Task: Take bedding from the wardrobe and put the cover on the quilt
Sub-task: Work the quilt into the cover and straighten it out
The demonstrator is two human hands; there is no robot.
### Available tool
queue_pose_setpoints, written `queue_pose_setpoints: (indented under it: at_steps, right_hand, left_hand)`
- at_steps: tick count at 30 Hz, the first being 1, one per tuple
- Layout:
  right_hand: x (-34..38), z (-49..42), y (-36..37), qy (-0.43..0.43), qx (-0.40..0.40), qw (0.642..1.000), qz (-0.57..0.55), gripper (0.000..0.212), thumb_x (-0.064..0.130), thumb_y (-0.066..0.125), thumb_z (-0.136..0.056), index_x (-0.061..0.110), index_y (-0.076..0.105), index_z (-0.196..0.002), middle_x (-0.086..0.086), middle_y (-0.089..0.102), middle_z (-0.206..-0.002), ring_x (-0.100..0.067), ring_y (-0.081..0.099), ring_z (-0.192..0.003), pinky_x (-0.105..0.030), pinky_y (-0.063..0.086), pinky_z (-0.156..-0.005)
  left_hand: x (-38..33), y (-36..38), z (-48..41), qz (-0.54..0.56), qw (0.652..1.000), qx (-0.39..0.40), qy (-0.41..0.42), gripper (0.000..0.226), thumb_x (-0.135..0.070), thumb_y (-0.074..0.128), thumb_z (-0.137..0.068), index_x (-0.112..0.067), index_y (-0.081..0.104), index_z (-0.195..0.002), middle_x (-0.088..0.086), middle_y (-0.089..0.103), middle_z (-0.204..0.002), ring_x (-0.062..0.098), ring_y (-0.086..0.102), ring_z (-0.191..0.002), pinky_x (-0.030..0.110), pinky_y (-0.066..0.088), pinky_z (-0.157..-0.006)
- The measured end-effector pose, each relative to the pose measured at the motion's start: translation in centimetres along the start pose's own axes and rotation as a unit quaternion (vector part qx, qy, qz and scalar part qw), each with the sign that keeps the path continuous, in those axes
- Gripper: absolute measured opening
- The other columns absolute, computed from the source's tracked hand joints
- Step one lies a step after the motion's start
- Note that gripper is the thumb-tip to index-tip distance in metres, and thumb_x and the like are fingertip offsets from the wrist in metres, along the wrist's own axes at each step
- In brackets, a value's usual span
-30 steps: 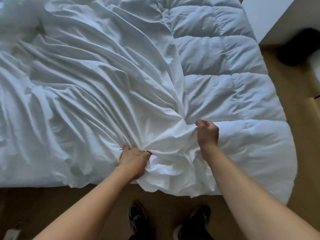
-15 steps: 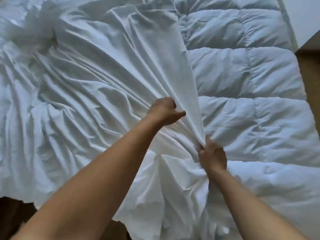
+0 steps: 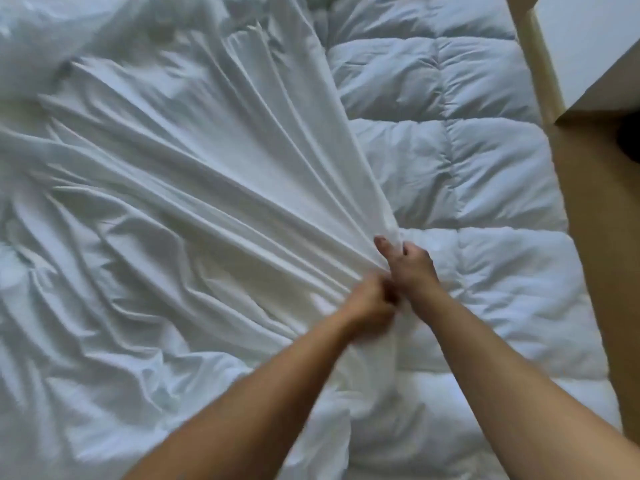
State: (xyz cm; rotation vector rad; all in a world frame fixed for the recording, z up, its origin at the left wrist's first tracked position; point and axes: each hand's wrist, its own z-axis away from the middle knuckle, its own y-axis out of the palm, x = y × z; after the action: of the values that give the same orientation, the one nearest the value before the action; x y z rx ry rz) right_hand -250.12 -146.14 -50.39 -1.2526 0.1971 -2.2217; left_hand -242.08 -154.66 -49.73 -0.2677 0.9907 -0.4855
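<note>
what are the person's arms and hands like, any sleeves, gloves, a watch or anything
The left hand and right hand are ungloved, and both arms are bare right to the frame edge, with no sleeve in view. No watch or bracelet shows at either wrist. The picture is too blurred to rule out a thin ring.

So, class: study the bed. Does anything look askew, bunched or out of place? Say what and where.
Yes. The cover lies askew: its edge runs diagonally across the quilt, leaving the quilt's right side bare. Its folds fan out from where the left hand and right hand grip it.
</note>
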Motion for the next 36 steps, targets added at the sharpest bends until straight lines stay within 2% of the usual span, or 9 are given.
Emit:
queue_pose_setpoints:
  at_steps: [6, 11, 14, 17, 19, 21, 23, 29, 36]
  right_hand:
    - [3.6, -5.9, 0.1, -0.031, -0.087, 0.988, 0.125, 0.038, 0.038, 0.054, -0.101, 0.005, 0.068, -0.113, -0.022, 0.068, -0.113, -0.035, 0.062, -0.099, -0.032, 0.038, -0.075]
    - [2.1, -8.8, -9.4, 0.064, -0.306, 0.946, 0.086, 0.039, 0.031, 0.047, -0.103, -0.003, 0.066, -0.104, -0.033, 0.063, -0.119, -0.046, 0.06, -0.112, -0.042, 0.044, -0.092]
    - [2.0, -10.0, -13.8, 0.129, -0.352, 0.927, 0.032, 0.028, 0.041, 0.052, -0.095, 0.016, 0.062, -0.104, -0.018, 0.057, -0.14, -0.029, 0.057, -0.121, -0.035, 0.041, -0.101]
    - [2.4, -7.8, -11.9, 0.093, -0.32, 0.928, 0.168, 0.058, 0.05, 0.059, -0.089, 0.015, 0.049, -0.134, -0.024, 0.039, -0.15, -0.04, 0.041, -0.134, -0.05, 0.034, -0.109]
    - [3.0, -3.9, -6.7, -0.109, -0.274, 0.914, 0.278, 0.067, 0.052, 0.069, -0.086, 0.019, 0.05, -0.141, -0.022, 0.038, -0.15, -0.043, 0.038, -0.135, -0.053, 0.033, -0.109]
    - [2.3, 0.0, 0.1, -0.239, -0.035, 0.896, 0.372, 0.079, 0.063, 0.072, -0.079, 0.027, 0.049, -0.145, -0.014, 0.04, -0.154, -0.037, 0.039, -0.139, -0.049, 0.035, -0.112]
    - [-0.3, 2.2, 4.6, -0.16, 0.144, 0.857, 0.468, 0.106, 0.077, 0.068, -0.071, 0.037, 0.022, -0.158, -0.008, 0.014, -0.167, -0.037, 0.017, -0.151, -0.052, 0.02, -0.121]
    - [-5.2, 2.8, 5.5, -0.017, 0.079, 0.86, 0.503, 0.127, 0.076, 0.068, -0.072, 0.037, -0.02, -0.156, -0.005, -0.028, -0.165, -0.04, -0.02, -0.152, -0.064, -0.004, -0.119]
    - [-0.9, 9.7, 10.0, 0.038, 0.066, 0.894, 0.442, 0.076, 0.045, 0.059, -0.095, 0.025, 0.021, -0.158, -0.01, 0.023, -0.163, -0.038, 0.027, -0.146, -0.052, 0.026, -0.118]
  left_hand:
    - [-1.5, -0.4, 1.5, -0.067, 0.968, 0.24, -0.009, 0.031, -0.011, 0.059, -0.097, -0.007, 0.068, -0.127, 0.014, 0.072, -0.106, 0.026, 0.067, -0.085, 0.024, 0.053, -0.072]
    - [0.4, -11.5, -2.5, -0.24, 0.958, -0.134, -0.077, 0.059, -0.056, 0.07, -0.082, -0.03, 0.058, -0.134, 0.009, 0.055, -0.138, 0.031, 0.051, -0.128, 0.048, 0.04, -0.11]
    - [4.7, -13.2, -2.5, -0.339, 0.92, -0.028, -0.192, 0.101, -0.065, 0.078, -0.066, -0.047, 0.027, -0.151, 0.008, 0.013, -0.163, 0.042, 0.018, -0.147, 0.077, 0.017, -0.109]
    - [8.9, -10.8, -1.4, -0.353, 0.913, 0.059, -0.196, 0.125, -0.071, 0.078, -0.063, -0.055, -0.006, -0.153, 0.0, -0.027, -0.165, 0.045, -0.014, -0.151, 0.081, 0.01, -0.108]
    - [9.5, -9.8, -1.3, -0.356, 0.917, 0.042, -0.174, 0.123, -0.073, 0.075, -0.065, -0.055, -0.009, -0.153, 0.001, -0.031, -0.164, 0.046, -0.017, -0.15, 0.079, 0.008, -0.11]
    - [9.6, -9.6, -0.9, -0.347, 0.925, 0.034, -0.153, 0.117, -0.072, 0.072, -0.07, -0.054, -0.007, -0.154, 0.001, -0.027, -0.165, 0.045, -0.014, -0.151, 0.075, 0.008, -0.113]
    - [10.5, -9.8, -0.1, -0.357, 0.927, 0.033, -0.112, 0.113, -0.071, 0.071, -0.074, -0.05, -0.003, -0.156, 0.001, -0.021, -0.167, 0.043, -0.007, -0.153, 0.068, 0.012, -0.118]
    - [15.2, -8.9, 5.8, -0.467, 0.878, 0.016, -0.103, 0.12, -0.087, 0.052, -0.07, -0.037, -0.011, -0.159, 0.002, -0.02, -0.167, 0.032, -0.012, -0.155, 0.064, -0.011, -0.117]
    - [13.5, -11.7, 10.9, -0.356, 0.924, 0.11, -0.084, 0.063, -0.054, 0.05, -0.096, -0.032, 0.037, -0.153, 0.005, 0.037, -0.16, 0.03, 0.037, -0.143, 0.047, 0.032, -0.116]
